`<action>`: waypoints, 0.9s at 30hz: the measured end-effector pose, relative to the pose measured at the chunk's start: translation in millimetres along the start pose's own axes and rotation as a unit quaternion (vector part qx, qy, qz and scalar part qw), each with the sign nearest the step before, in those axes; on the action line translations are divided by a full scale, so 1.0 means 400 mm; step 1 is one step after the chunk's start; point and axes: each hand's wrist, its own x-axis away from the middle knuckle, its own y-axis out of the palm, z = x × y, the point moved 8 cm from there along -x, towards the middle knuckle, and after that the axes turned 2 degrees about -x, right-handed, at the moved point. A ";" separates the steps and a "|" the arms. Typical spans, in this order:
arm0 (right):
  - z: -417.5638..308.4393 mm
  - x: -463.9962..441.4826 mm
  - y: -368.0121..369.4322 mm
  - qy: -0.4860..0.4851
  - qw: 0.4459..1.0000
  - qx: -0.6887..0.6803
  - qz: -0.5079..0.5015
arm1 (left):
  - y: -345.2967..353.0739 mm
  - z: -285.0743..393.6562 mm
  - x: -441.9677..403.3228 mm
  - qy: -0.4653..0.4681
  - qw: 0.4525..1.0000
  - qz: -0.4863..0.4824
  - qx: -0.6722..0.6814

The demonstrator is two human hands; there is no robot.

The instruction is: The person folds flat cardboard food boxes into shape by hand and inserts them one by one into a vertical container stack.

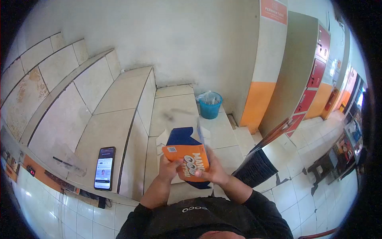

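An orange cardboard box (pixel 193 159) with white lettering and dark blue flaps is held in front of my body. Its blue flap (pixel 183 136) stands up at the far end, and another blue edge shows near my shirt. My left hand (pixel 169 168) grips the left side, with the thumb on the orange face. On the right side, my right hand (pixel 215 169) is wrapped around the edge, its thumb pressed on the front. Fingers behind the box are hidden. Pale flaps jut out at the left, and the area just beyond is blurred.
A phone (pixel 105 168) with a lit screen lies on the tiled step (pixel 115 93) at left. Ahead stands a blue bucket (pixel 210 107) with plastic inside. Close to my right is a dark, ridged stack (pixel 256 167). Red-doored lockers (pixel 316 73) line the right.
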 end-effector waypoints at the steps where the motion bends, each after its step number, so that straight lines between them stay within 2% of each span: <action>1: 0.009 0.010 0.020 0.003 0.999 0.034 -0.030 | -0.013 -0.014 -0.013 -0.013 0.999 -0.010 -0.028; 4: 0.046 0.021 0.038 -0.004 0.985 0.144 -0.092 | -0.022 0.009 -0.025 -0.038 0.991 -0.028 -0.125; 5: 0.032 0.020 0.007 -0.050 0.968 0.241 -0.044 | -0.025 0.023 -0.017 -0.047 0.985 -0.030 -0.161; 7: -0.021 0.022 -0.044 -0.138 0.892 0.428 0.053 | -0.029 0.045 -0.008 -0.028 0.983 -0.042 -0.178; 10: -0.128 0.033 -0.023 -0.251 0.731 0.630 0.073 | 0.005 0.118 0.006 0.005 0.966 -0.076 -0.246; 12: -0.155 0.030 -0.032 -0.227 0.722 0.652 0.050 | 0.011 0.155 0.009 0.021 0.948 -0.067 -0.312; 15: -0.199 0.053 -0.013 -0.233 0.725 0.648 0.017 | 0.041 0.185 0.021 0.022 0.969 -0.109 -0.222; 18: -0.226 0.065 0.014 -0.195 0.723 0.661 -0.043 | 0.045 0.190 0.037 0.018 0.962 -0.145 -0.231; 20: -0.236 0.062 0.032 -0.154 0.697 0.696 -0.073 | 0.077 0.213 0.044 0.032 0.931 -0.219 -0.290; 23: -0.173 0.073 0.035 -0.182 0.688 0.686 -0.152 | 0.137 0.255 0.046 0.079 0.855 -0.300 -0.415; 24: -0.158 0.081 0.023 -0.214 0.684 0.684 -0.138 | 0.153 0.265 0.044 0.100 0.822 -0.319 -0.461; 25: -0.140 0.076 0.000 -0.197 0.705 0.674 -0.101 | 0.169 0.307 0.033 0.206 0.793 -0.262 -0.510; 27: -0.116 0.066 -0.034 -0.164 0.743 0.648 -0.031 | 0.218 0.368 0.046 0.407 0.692 -0.133 -0.581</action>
